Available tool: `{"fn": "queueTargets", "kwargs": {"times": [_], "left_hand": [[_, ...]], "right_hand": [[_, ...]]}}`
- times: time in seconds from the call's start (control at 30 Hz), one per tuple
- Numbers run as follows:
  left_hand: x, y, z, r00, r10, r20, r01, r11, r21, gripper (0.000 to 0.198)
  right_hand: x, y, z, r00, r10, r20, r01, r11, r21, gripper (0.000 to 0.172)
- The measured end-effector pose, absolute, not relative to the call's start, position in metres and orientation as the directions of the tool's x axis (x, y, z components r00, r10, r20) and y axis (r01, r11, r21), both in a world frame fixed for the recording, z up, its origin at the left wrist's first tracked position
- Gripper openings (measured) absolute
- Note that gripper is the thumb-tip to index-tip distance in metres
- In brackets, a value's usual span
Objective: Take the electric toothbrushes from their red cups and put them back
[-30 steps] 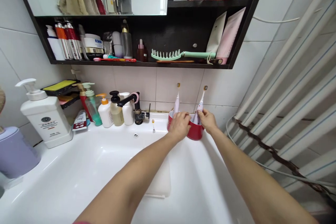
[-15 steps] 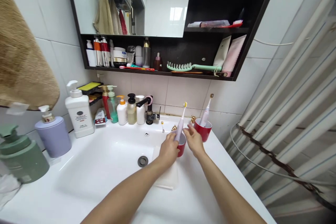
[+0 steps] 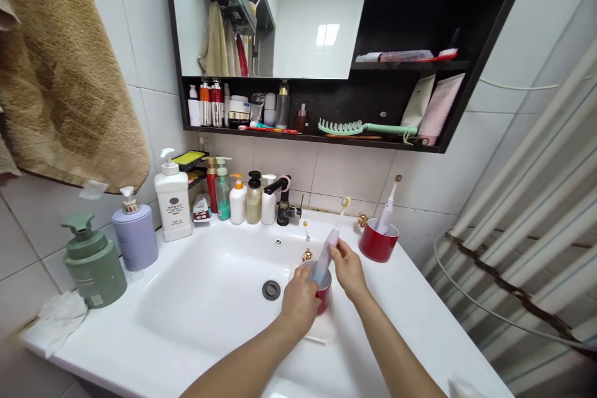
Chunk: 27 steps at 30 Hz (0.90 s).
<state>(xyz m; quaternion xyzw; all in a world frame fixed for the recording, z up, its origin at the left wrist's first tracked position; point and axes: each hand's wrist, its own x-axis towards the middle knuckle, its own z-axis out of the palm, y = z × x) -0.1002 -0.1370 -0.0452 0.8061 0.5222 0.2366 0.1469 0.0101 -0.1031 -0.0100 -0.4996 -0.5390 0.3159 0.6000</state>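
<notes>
My left hand (image 3: pixel 300 300) is wrapped round a red cup (image 3: pixel 323 300) with a pale inside, at the right side of the sink. A pale pink electric toothbrush (image 3: pixel 328 254) stands tilted in this cup, brush head up. The fingers of my right hand (image 3: pixel 347 266) are closed on the toothbrush's upper handle. Part of the cup is hidden behind my left hand. A folded white cloth (image 3: pixel 323 328) lies below the cup. Farther back on the right stands a second red cup (image 3: pixel 375 245) with another electric toothbrush (image 3: pixel 385 214) leaning in it.
A black faucet (image 3: pixel 283 204) rises at the sink's back edge, near a loose brush head (image 3: pixel 306 230). Pump bottles line the left, including a white bottle (image 3: pixel 173 202) and a purple dispenser (image 3: pixel 135 236). Above hangs a dark mirror cabinet (image 3: pixel 336 88). Pipes (image 3: pixel 527 249) run along the right.
My right hand has closed on the toothbrush, which it was beside before. The held cup has come nearer to me and a little left. The view has shifted.
</notes>
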Motion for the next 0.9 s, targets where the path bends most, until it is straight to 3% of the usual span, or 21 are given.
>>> {"fn": "queueTargets", "kwargs": {"times": [0.13, 0.3, 0.43, 0.5, 0.57, 0.7, 0.9], "left_hand": [[-0.105, -0.141, -0.044, 0.323, 0.917, 0.234, 0.729, -0.399, 0.556, 0.025], [-0.11, -0.143, -0.031, 0.236, 0.927, 0.292, 0.517, -0.375, 0.77, 0.013], [-0.105, -0.141, -0.02, 0.197, 0.962, 0.188, 0.094, -0.21, 0.973, 0.009], [-0.1, -0.142, -0.018, 0.312, 0.948, 0.064, -0.172, -0.01, 0.985, 0.022], [-0.096, -0.144, -0.019, 0.429, 0.903, -0.031, -0.321, 0.185, 0.929, 0.035], [-0.091, -0.15, -0.027, 0.51, 0.847, -0.152, -0.303, 0.343, 0.889, 0.05], [-0.091, -0.155, -0.024, 0.508, 0.846, -0.159, -0.135, 0.261, 0.956, 0.05]], "right_hand": [[0.023, -0.108, 0.002, 0.27, 0.911, 0.313, 0.001, 0.325, -0.946, 0.034], [0.033, -0.118, 0.015, 0.348, 0.915, 0.205, -0.289, 0.312, -0.905, 0.027], [0.019, -0.127, 0.022, 0.257, 0.957, 0.135, -0.478, 0.247, -0.843, 0.023], [0.006, -0.132, 0.022, 0.159, 0.981, 0.113, -0.513, 0.18, -0.839, 0.021], [-0.003, -0.135, 0.021, 0.069, 0.993, 0.095, -0.5, 0.117, -0.858, 0.021], [-0.003, -0.134, 0.021, 0.145, 0.986, 0.084, -0.483, 0.144, -0.864, 0.024], [0.016, -0.128, 0.025, 0.31, 0.948, 0.07, -0.472, 0.217, -0.854, 0.017]]}}
